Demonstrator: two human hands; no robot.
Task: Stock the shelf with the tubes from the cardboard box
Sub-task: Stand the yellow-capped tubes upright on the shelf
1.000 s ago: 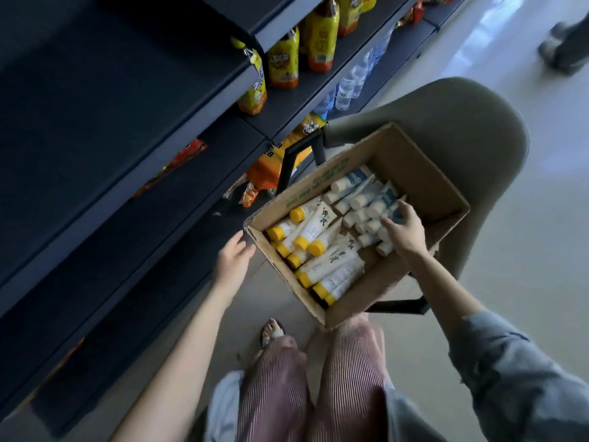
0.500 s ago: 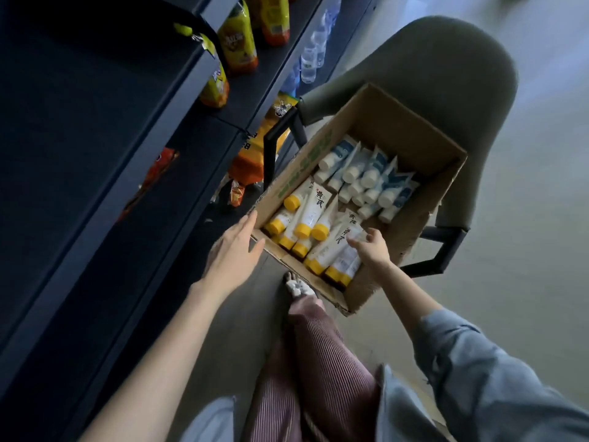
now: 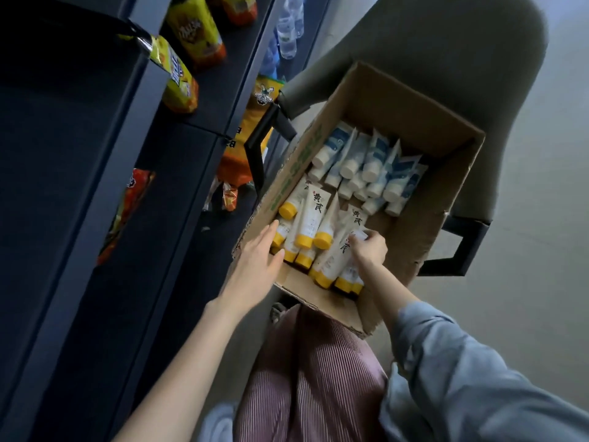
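Note:
An open cardboard box (image 3: 424, 119) rests on a grey chair. Inside lie several cream tubes with yellow caps (image 3: 310, 224) at the near end and several white-and-blue tubes (image 3: 371, 161) at the far end. My right hand (image 3: 369, 248) is inside the box, fingers curled round a yellow-capped tube (image 3: 334, 260) near the front right. My left hand (image 3: 259, 255), fingers straight, reaches over the box's near-left rim and touches the yellow caps there. The dark shelf (image 3: 95, 193) stands to the left.
The grey chair (image 3: 478, 59) with black legs holds the box close to the shelving. Yellow and orange snack bags (image 3: 178, 81) and water bottles (image 3: 288, 30) sit on the shelf levels. My knees in striped trousers (image 3: 315, 374) are below the box.
My right hand moved from the blue tubes to the near yellow-capped tubes and closed on one. My left hand came forward from beside the box onto its near-left rim.

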